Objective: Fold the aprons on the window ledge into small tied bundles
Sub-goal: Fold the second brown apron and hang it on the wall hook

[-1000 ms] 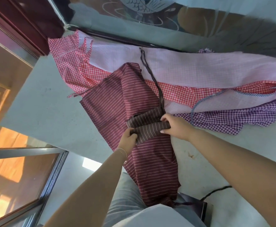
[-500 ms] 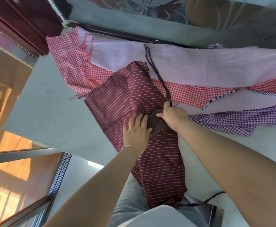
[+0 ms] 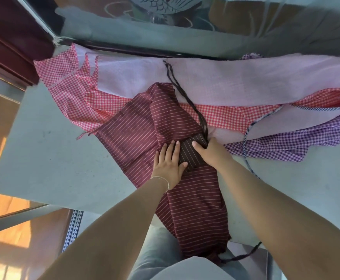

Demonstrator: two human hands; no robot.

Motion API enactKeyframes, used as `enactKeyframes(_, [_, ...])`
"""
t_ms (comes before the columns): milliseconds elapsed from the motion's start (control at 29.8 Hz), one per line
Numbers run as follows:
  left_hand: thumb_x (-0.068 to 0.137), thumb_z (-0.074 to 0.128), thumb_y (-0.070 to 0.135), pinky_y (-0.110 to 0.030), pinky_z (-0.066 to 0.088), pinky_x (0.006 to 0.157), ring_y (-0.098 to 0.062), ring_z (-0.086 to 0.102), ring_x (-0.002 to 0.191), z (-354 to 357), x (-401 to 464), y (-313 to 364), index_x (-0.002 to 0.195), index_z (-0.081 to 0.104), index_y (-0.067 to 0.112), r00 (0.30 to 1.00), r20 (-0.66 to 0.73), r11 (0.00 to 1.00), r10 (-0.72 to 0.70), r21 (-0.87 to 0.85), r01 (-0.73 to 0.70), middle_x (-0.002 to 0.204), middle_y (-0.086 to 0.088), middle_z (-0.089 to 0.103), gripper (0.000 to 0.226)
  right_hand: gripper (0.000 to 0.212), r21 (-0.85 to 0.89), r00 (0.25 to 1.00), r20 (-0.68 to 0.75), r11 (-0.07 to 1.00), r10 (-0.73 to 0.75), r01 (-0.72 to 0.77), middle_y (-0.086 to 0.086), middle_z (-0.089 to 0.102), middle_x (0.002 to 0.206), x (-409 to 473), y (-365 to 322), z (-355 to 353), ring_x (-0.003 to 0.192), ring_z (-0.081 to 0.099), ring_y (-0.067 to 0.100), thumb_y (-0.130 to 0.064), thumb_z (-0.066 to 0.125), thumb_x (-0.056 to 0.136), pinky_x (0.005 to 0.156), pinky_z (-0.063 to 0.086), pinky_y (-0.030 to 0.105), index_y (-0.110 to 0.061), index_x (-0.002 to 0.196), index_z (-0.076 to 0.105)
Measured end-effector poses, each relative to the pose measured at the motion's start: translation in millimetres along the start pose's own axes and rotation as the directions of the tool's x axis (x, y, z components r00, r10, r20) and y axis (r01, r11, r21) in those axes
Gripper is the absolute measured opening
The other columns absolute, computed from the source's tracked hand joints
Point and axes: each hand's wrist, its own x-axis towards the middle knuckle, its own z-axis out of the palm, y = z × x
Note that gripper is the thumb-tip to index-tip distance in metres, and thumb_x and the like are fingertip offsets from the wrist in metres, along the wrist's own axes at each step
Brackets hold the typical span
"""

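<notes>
A maroon striped apron (image 3: 193, 205) lies across the grey ledge (image 3: 54, 164) and hangs over its near edge. A darker brown striped folded part (image 3: 190, 153) sits on its middle. My left hand (image 3: 169, 162) lies flat with straight fingers on the maroon cloth, its thumb on the brown fold. My right hand (image 3: 211, 152) presses on the fold's right side, next to the dark strap (image 3: 185, 96) that runs away toward the window. Whether the right fingers pinch the strap is hidden.
Under the maroon apron lie a red checked apron (image 3: 68, 87), a pale lilac apron (image 3: 245, 81) and a purple checked apron (image 3: 290, 144) with a striped cord (image 3: 248, 136). The window glass (image 3: 185, 27) closes the far side. A dark tie (image 3: 243, 254) dangles near my lap.
Both hands carried the brown fold away from me and laid it down. My left hand went from gripping the fold to lying flat beside it. The camera moved closer.
</notes>
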Motion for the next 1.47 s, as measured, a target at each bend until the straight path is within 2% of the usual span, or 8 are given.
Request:
enactKeyframes(235, [0.099, 0.024, 0.051, -0.043, 0.016, 0.116, -0.025, 0.02, 0.142, -10.0, -7.1, 0.4, 0.153, -0.001, 0.014, 0.995, -0.078, 0.993, 0.054, 0.107, -0.046, 0.155, -0.006, 0.02, 0.07, 0.076, 0.03, 0.981, -0.116, 0.988, 0.157, -0.154, 0.016, 0.052, 0.125, -7.4, -7.5, -1.4, 0.107, 0.057, 0.03, -0.058, 0.056, 0.087, 0.08, 0.05, 0.035, 0.0, 0.132, 0.039])
enactKeyframes(369, [0.09, 0.042, 0.063, -0.043, 0.026, 0.112, -0.027, 0.034, 0.132, -23.7, 3.5, 3.9, 0.15, 0.018, 0.014, 0.998, -0.054, 0.992, 0.03, 0.121, -0.023, 0.144, -0.006, 0.035, 0.081, 0.083, 0.036, 0.984, 0.011, 0.983, 0.178, -0.178, 0.015, 0.056, 0.128, -11.1, -5.4, -2.4, 0.112, 0.058, 0.03, -0.061, 0.056, 0.086, 0.083, 0.049, 0.033, 0.003, 0.136, 0.039])
enactKeyframes(637, [0.069, 0.072, 0.061, -0.043, 0.033, 0.107, -0.029, 0.04, 0.126, -46.8, 12.0, 1.2, 0.136, 0.042, 0.015, 0.97, 0.241, 0.999, 0.023, 0.035, -0.032, 0.134, -0.008, 0.045, 0.086, 0.04, 0.513, 0.948, 0.316, 0.845, -0.024, -0.15, 0.001, 0.07, 0.112, -40.7, 9.7, -8.6, 0.099, 0.067, 0.015, -0.038, 0.078, 0.077, 0.096, 0.052, 0.036, -0.022, 0.111, 0.064])
enactKeyframes(871, [0.069, 0.079, 0.048, -0.032, 0.05, 0.085, -0.013, 0.057, 0.09, -91.3, -27.8, -1.4, 0.106, 0.048, 0.024, 0.976, 0.018, 0.954, 0.216, -0.217, -0.207, 0.097, 0.009, 0.059, 0.054, 0.042, 0.696, 0.932, 0.236, 0.717, -0.276, 0.036, -0.007, 0.069, 0.113, -104.3, -21.0, -48.2, 0.106, 0.064, 0.007, -0.012, 0.074, 0.081, 0.09, 0.053, 0.026, -0.029, 0.118, 0.059])
enactKeyframes(1039, [0.079, 0.074, 0.038, -0.019, 0.042, 0.091, -0.001, 0.052, 0.103, -149.2, -49.4, 5.3, 0.133, 0.039, 0.032, 0.918, 0.039, 0.873, 0.395, -0.326, -0.362, 0.116, 0.015, 0.056, 0.064, 0.039, 0.717, 0.931, 0.087, 0.671, -0.355, 0.189, -0.007, 0.067, 0.106, -136.2, -43.3, -87.1, 0.095, 0.066, 0.003, -0.005, 0.072, 0.081, 0.075, 0.054, 0.019, -0.023, 0.111, 0.057])
enactKeyframes(1206, [0.085, 0.067, 0.035, -0.024, 0.04, 0.078, -0.002, 0.049, 0.087, -191.8, -53.0, 12.6, 0.094, 0.052, 0.045, 0.887, -0.066, 0.858, 0.456, -0.231, -0.458, 0.093, 0.013, 0.056, 0.021, 0.036, 0.709, 0.918, -0.023, 0.641, -0.395, 0.294, -0.003, 0.068, 0.108, -151.8, -61.7, -115.8, 0.096, 0.066, 0.003, -0.005, 0.071, 0.082, 0.074, 0.054, 0.019, -0.023, 0.11, 0.058])
enactKeyframes(1307, [0.087, 0.065, 0.029, -0.02, 0.039, 0.064, -0.006, 0.052, 0.073, -210.4, -61.5, 17.8, 0.1, 0.06, 0.027, 0.803, -0.273, 0.837, 0.53, 0.018, -0.546, 0.082, 0.014, 0.059, 0.014, 0.033, 0.728, 0.907, -0.009, 0.619, -0.421, 0.295, -0.001, 0.069, 0.113, -159.4, -67.6, -131.1, 0.104, 0.065, 0.01, -0.014, 0.068, 0.085, 0.083, 0.054, 0.023, -0.024, 0.115, 0.06])
enactKeyframes(1474, [0.088, 0.049, 0.035, -0.031, 0.056, 0.064, -0.018, 0.069, 0.081, -239.4, -65.0, 16.8, 0.111, 0.067, 0.014, 0.494, -0.469, 0.68, 0.732, 0.461, -0.57, 0.101, 0.002, 0.072, 0.036, 0.037, 0.748, 0.922, -0.103, 0.581, -0.373, 0.319, 0.013, 0.071, 0.107, -166.0, -80.0, -164.2, 0.106, 0.066, 0.023, -0.035, 0.057, 0.09, 0.1, 0.048, 0.038, -0.006, 0.109, 0.069])
